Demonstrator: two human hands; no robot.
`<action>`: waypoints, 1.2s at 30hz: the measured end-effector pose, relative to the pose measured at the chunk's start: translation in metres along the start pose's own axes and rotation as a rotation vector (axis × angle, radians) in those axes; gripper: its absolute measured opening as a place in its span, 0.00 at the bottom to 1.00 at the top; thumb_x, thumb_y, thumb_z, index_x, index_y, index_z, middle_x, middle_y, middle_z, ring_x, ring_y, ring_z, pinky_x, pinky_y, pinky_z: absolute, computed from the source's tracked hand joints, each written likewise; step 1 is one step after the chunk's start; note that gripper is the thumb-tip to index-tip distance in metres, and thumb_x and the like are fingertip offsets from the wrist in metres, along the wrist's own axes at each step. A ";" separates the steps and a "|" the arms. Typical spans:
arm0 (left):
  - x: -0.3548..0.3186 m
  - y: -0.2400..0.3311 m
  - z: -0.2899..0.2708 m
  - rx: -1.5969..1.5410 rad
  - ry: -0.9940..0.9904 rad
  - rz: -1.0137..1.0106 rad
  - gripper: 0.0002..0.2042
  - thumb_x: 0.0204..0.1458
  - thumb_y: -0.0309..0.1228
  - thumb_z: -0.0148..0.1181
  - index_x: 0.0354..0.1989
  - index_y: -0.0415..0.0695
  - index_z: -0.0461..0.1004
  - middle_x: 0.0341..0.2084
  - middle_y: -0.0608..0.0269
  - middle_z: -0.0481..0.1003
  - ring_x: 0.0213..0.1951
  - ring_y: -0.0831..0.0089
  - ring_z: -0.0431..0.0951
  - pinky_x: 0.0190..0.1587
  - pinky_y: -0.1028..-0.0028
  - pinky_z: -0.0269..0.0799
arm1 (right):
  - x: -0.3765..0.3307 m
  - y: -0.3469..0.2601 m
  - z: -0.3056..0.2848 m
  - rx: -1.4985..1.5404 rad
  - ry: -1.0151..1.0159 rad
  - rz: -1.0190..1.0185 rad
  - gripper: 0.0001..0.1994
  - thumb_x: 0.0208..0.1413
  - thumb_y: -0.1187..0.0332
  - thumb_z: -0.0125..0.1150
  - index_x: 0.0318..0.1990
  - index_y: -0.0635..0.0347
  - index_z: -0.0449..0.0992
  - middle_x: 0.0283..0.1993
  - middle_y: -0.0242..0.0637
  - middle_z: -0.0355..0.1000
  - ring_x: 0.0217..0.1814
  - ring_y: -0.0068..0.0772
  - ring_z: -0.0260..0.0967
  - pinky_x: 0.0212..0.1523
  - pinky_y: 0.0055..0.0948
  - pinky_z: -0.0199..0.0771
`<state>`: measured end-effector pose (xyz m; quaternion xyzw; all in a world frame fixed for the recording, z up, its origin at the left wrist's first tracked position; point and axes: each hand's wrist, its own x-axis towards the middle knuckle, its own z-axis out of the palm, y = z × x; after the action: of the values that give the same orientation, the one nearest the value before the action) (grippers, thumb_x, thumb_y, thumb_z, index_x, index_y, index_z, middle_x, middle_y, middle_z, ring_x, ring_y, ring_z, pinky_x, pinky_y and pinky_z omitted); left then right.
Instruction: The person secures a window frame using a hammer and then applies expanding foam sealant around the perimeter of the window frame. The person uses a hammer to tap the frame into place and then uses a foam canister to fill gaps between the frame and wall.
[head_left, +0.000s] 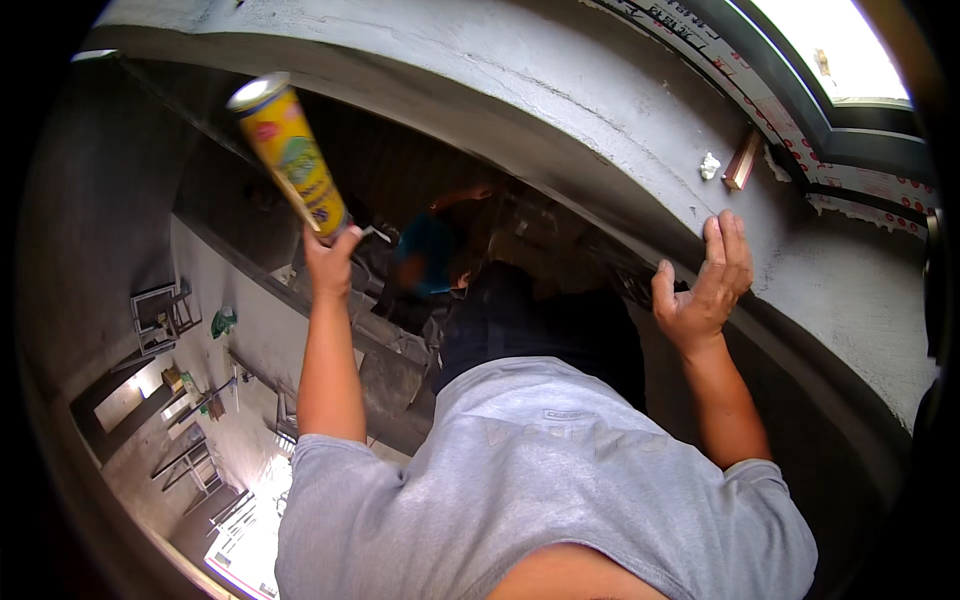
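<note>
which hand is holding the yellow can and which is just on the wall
The left hand grips the yellow can, raised and tilted. The right hand holds nothing; it rests, fingers spread, against the grey wall.

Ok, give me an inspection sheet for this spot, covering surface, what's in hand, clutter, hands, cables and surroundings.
Surface: grey rendered wall, rough, curving in the fisheye view.
Job's things: yellow spray can, held tilted with its base up.
Clutter: small white lump and a short wooden block on the wall by the window frame.
Hands: left hand gripping the can's lower end; right hand open, fingers against the wall.
Cables: nothing seen.
Surroundings: bright window pane upper right; metal frames and scattered items on the floor far below.
</note>
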<state>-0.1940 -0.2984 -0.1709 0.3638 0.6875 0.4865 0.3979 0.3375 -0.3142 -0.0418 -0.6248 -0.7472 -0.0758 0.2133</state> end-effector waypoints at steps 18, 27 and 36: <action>0.078 -0.062 0.014 -0.152 0.119 0.311 0.23 0.51 0.24 0.78 0.55 0.39 0.77 0.49 0.61 0.81 0.51 0.69 0.82 0.60 0.68 0.77 | -0.007 0.008 0.033 -0.114 0.254 -0.152 0.36 0.47 0.66 0.70 0.68 0.67 0.73 0.71 0.52 0.73 0.74 0.53 0.69 0.75 0.45 0.61; 0.012 -0.255 0.024 0.332 0.116 -0.001 0.23 0.47 0.32 0.78 0.49 0.38 0.75 0.39 0.61 0.82 0.41 0.69 0.83 0.49 0.69 0.78 | -0.012 0.032 0.050 -0.208 0.367 -0.290 0.32 0.50 0.67 0.69 0.66 0.67 0.76 0.67 0.49 0.78 0.69 0.46 0.74 0.70 0.40 0.69; -0.032 -0.389 0.003 0.803 -0.226 -0.403 0.30 0.44 0.44 0.77 0.51 0.36 0.78 0.45 0.44 0.85 0.50 0.54 0.87 0.53 0.60 0.81 | -0.007 0.028 0.058 -0.256 0.416 -0.318 0.33 0.49 0.69 0.72 0.66 0.67 0.76 0.65 0.48 0.79 0.67 0.46 0.76 0.69 0.39 0.71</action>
<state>-0.2223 -0.4276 -0.5380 0.3988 0.8308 0.0519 0.3846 0.3521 -0.2927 -0.1009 -0.4927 -0.7603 -0.3284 0.2670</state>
